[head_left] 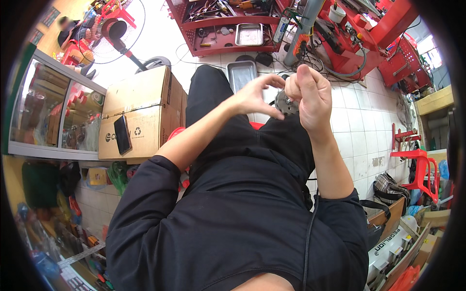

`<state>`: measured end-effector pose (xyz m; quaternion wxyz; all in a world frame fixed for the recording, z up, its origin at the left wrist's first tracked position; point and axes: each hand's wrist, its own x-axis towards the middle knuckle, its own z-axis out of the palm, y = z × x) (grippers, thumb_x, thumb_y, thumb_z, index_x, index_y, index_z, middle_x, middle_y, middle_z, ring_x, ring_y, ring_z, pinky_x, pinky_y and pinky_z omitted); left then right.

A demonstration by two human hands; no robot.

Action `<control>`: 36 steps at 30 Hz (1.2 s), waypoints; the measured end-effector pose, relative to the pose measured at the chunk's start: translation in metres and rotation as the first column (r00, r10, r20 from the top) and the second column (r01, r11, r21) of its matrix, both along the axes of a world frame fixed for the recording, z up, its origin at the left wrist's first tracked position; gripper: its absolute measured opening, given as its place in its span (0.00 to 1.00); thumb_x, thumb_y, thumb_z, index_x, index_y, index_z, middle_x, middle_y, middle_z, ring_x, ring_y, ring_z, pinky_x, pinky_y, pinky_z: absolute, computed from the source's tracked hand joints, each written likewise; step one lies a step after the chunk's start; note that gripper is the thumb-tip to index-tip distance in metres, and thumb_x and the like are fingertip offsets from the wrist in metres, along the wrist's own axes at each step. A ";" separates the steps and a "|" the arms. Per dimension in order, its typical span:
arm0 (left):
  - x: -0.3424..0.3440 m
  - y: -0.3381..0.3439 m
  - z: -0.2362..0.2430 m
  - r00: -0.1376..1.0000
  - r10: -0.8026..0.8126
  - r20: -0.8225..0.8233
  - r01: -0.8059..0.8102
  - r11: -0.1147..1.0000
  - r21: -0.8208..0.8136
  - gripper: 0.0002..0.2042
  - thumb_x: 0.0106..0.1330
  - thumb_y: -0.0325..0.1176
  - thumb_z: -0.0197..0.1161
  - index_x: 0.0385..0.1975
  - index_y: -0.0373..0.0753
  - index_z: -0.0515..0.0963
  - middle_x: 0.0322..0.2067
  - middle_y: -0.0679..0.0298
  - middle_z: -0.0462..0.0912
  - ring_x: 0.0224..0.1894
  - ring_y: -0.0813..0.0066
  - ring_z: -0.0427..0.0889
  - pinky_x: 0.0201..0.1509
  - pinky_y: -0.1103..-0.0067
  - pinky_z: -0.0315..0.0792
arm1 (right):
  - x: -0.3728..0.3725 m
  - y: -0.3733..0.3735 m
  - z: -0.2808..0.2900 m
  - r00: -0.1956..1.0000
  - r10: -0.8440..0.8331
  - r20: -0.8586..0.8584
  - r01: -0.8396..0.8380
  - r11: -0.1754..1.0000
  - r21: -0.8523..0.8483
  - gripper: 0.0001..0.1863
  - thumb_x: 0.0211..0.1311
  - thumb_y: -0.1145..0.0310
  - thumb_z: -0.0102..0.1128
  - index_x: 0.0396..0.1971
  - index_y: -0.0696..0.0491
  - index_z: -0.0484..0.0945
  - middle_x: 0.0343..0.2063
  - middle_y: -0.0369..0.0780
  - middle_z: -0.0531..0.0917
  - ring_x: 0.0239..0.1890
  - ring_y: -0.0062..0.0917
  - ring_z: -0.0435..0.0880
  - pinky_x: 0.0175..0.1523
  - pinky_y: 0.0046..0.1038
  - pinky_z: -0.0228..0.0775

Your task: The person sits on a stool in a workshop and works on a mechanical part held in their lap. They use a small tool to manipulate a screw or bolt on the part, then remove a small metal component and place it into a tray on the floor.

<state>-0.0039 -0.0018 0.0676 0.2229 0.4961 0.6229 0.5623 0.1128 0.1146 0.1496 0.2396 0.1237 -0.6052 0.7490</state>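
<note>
Between my hands, above my right thigh, is a round grey metal part [287, 106] with holes in its face, largely hidden by the fingers. My left hand [250, 97] reaches to its left side, thumb and fingers spread apart, slightly blurred. Whether those fingertips touch the metal, I cannot tell. Curled tightly with the thumb on top, my right hand [313, 99] is at the part's right side. A small shiny bit shows beside its knuckles, but what the fist grips is hidden.
To the left stands a cardboard box [145, 99] with a black phone [123, 134] on it, beside a glass-fronted cabinet [82, 154]. Ahead are a metal tray [241, 72] on the floor and a red tool cart [213, 48]. A red plastic chair [418, 167] is at right; a person sits far left.
</note>
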 end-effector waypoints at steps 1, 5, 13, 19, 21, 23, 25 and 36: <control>-0.011 -0.002 -0.004 1.000 0.023 -0.009 -0.023 0.999 0.023 0.37 0.38 0.43 0.81 0.50 0.37 0.73 0.48 0.60 0.78 0.55 0.68 0.73 0.62 0.70 0.63 | 0.001 -0.001 0.001 1.000 -0.016 -0.007 0.016 1.000 0.003 0.22 0.73 0.59 0.48 0.18 0.53 0.66 0.13 0.27 0.63 0.18 0.09 0.57 0.24 0.19 0.47; -0.032 0.001 -0.008 0.793 0.498 0.350 -0.551 0.832 0.065 0.16 0.61 0.35 0.67 0.45 0.35 0.76 0.39 0.66 0.81 0.44 0.80 0.78 0.51 0.80 0.70 | 0.001 0.007 0.002 0.988 -0.142 -0.067 0.146 0.987 0.072 0.21 0.73 0.60 0.48 0.18 0.54 0.67 0.14 0.28 0.63 0.19 0.09 0.57 0.24 0.19 0.47; -0.004 -0.004 0.023 0.974 0.134 0.184 -0.180 0.948 0.264 0.11 0.70 0.34 0.56 0.41 0.32 0.77 0.39 0.64 0.81 0.45 0.80 0.76 0.54 0.80 0.67 | 0.003 0.010 0.015 0.991 -0.130 -0.002 0.130 0.989 -0.073 0.24 0.75 0.58 0.42 0.15 0.49 0.59 0.11 0.28 0.55 0.15 0.13 0.51 0.22 0.22 0.45; 0.013 -0.005 0.028 0.982 0.091 -0.165 -0.059 0.980 0.192 0.27 0.56 0.44 0.67 0.50 0.31 0.73 0.47 0.55 0.78 0.53 0.65 0.76 0.60 0.71 0.65 | 0.003 0.015 0.015 0.990 -0.134 -0.054 0.126 0.984 -0.129 0.22 0.74 0.60 0.45 0.17 0.50 0.63 0.11 0.27 0.57 0.15 0.11 0.51 0.21 0.22 0.45; 0.013 -0.005 0.025 0.968 0.056 -0.245 -0.017 0.987 0.158 0.31 0.51 0.46 0.71 0.51 0.32 0.73 0.48 0.54 0.77 0.54 0.62 0.75 0.60 0.70 0.65 | 0.004 0.015 0.016 0.988 -0.143 -0.057 0.133 0.979 -0.152 0.22 0.74 0.60 0.45 0.17 0.50 0.62 0.11 0.27 0.57 0.15 0.11 0.51 0.21 0.22 0.45; 0.015 -0.004 0.023 0.950 0.030 -0.310 0.010 0.992 0.127 0.35 0.47 0.48 0.74 0.52 0.33 0.72 0.49 0.53 0.76 0.55 0.60 0.75 0.60 0.69 0.65 | 0.004 0.015 0.017 0.985 -0.160 -0.060 0.148 0.975 -0.168 0.22 0.74 0.59 0.45 0.17 0.50 0.62 0.11 0.27 0.57 0.15 0.12 0.51 0.21 0.22 0.45; 0.019 -0.002 0.021 0.933 0.016 -0.360 0.022 0.995 0.100 0.38 0.44 0.50 0.76 0.53 0.33 0.71 0.50 0.53 0.75 0.55 0.59 0.74 0.60 0.69 0.65 | 0.004 0.014 0.018 0.981 -0.184 -0.062 0.171 0.969 -0.178 0.22 0.74 0.59 0.45 0.17 0.50 0.62 0.11 0.27 0.57 0.14 0.12 0.51 0.21 0.22 0.45; 0.052 0.007 -0.005 0.941 0.153 -0.303 -0.133 0.987 0.088 0.43 0.43 0.49 0.79 0.55 0.30 0.66 0.48 0.49 0.75 0.51 0.56 0.76 0.54 0.69 0.70 | 0.005 0.006 0.015 0.963 -0.242 -0.116 0.204 0.942 -0.267 0.23 0.74 0.59 0.46 0.15 0.49 0.59 0.10 0.28 0.56 0.13 0.13 0.51 0.20 0.22 0.44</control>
